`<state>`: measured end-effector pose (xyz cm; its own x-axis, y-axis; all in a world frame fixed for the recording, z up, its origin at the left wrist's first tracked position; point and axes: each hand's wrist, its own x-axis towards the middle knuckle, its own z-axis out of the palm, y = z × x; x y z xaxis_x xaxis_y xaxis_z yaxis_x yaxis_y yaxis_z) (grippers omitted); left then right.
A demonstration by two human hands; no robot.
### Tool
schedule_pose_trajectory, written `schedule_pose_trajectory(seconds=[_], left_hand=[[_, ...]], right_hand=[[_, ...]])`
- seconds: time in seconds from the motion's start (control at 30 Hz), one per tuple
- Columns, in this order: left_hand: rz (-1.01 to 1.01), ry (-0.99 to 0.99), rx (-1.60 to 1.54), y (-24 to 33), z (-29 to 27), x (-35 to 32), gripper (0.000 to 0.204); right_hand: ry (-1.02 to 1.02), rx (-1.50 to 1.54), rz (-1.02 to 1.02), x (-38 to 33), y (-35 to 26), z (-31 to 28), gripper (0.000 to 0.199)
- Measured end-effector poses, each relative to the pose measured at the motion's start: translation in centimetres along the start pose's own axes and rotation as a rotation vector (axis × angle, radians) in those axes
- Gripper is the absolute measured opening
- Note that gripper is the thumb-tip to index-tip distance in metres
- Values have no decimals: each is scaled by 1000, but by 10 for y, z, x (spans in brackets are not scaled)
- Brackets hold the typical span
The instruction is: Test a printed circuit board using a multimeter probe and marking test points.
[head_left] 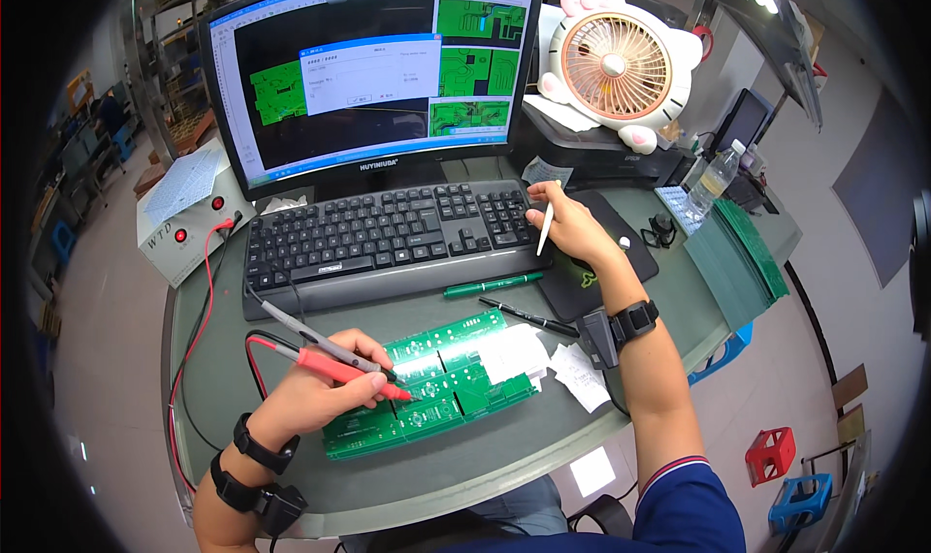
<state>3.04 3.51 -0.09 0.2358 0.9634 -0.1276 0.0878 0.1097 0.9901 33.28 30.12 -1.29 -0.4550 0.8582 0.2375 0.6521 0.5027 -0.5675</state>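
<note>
My left hand [308, 400] is closed round two test probes, a red probe [335, 365] and a grey probe [303, 328]. Their tips point down at a green circuit board panel [473, 396] lying near the front of the table; whether they touch it I cannot tell. White paper slips [514, 353] lie over the board's right part. At the numeric keypad of a black keyboard [357, 229], my right hand [578, 231] holds a slim white pen-like stick [545, 229] between its fingers. Its fingertips rest on or just above the keys.
Behind the keyboard stands a monitor [359, 146] showing green board pictures and a dialog box. A green marker [493, 284], a black pen [529, 316] and a mouse pad [572, 286] lie nearby. Rightward are a fan [613, 64], a bottle [716, 177] and stacked green boards [742, 252]. A white box [184, 214] stands left.
</note>
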Motion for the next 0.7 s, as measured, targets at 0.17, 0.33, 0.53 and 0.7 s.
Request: schedule_pose_trajectory(seconds=[0.17, 0.33, 0.53, 0.7], left_hand=[[16, 5, 8, 1, 1, 2, 26], [16, 11, 6, 3, 0, 0, 26], [33, 4, -1, 1, -1, -1, 26], [18, -6, 20, 2, 0, 0, 26]], right_hand=[[28, 94, -9, 3, 3, -1, 42], [53, 190, -160, 0, -19, -17, 35], [-184, 186, -263, -3, -46, -11, 12], [-65, -210, -509, -1, -32, 10, 8]])
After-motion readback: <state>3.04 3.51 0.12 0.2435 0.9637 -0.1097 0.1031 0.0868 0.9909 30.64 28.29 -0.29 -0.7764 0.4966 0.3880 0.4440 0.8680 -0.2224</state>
